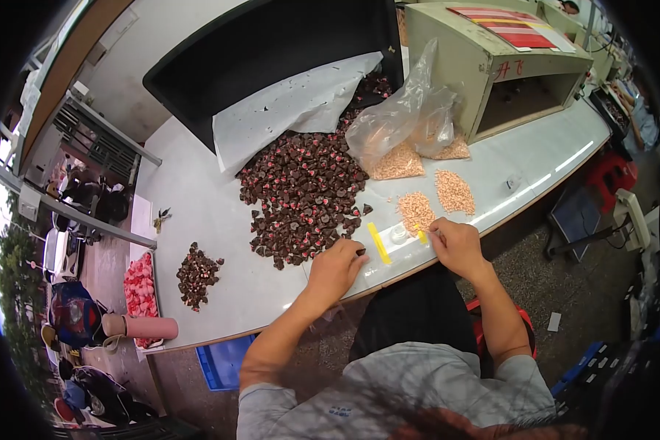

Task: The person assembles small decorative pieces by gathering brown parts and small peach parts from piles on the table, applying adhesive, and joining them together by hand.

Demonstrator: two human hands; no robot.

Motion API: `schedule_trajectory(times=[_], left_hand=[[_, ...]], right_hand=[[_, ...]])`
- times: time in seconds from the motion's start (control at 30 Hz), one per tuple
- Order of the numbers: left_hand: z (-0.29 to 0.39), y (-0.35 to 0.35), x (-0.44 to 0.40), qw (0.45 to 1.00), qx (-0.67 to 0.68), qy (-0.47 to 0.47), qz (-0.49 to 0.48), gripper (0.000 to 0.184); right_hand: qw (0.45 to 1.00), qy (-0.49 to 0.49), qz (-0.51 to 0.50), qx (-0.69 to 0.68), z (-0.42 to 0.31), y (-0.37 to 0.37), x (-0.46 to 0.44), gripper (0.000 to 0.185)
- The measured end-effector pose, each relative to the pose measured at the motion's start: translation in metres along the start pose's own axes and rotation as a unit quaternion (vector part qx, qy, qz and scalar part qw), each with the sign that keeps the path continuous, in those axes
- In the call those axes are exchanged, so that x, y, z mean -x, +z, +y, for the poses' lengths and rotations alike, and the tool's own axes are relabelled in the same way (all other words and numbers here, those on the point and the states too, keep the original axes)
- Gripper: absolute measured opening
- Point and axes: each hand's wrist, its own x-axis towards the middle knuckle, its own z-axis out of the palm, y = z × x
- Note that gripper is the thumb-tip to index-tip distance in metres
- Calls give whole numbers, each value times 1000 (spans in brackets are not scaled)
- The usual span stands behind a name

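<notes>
Likely spread for reach.
L hand left of yellow strip, pinching dark pc; R hand right, near pale bits, grip unclear.

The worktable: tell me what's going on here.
A person works with both bare hands at the table. The left hand appears to pinch a small dark piece beside the big heap of dark pieces. The right hand is at the near edge of a pile of pale bits, by a short yellow strip; whether it holds anything is unclear. A smaller dark pile lies off to the left.
</notes>
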Motion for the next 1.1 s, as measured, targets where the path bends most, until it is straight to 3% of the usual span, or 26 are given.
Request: schedule_trajectory(times=[0.07,0.17,0.37,0.47,0.57,0.77,1.1], left_hand=[[-2,-12,-8,993,105,-32,-41,20],[-10,-26,-24,973,160,-59,-158,24],[-28,-14,-39,908,303,-114,-267,21],[-38,-6,-30,825,459,-177,-279,20],[-38,-12,-28,773,517,-203,-308,21],[-40,1,-22,751,543,-206,-313,22],[-35,4,-21,738,543,-257,-309,23]], right_hand=[[1000,-4,-5,15,0,3,-1,10],[999,-18,3,30,1,10,-2,10],[999,-7,45,24,1,17,1,11],[993,-34,107,-48,-10,14,2,15],[985,-62,109,-122,-33,13,-1,18],[976,-26,6,-216,-61,35,10,16],[977,-71,27,-201,-79,54,3,18]])
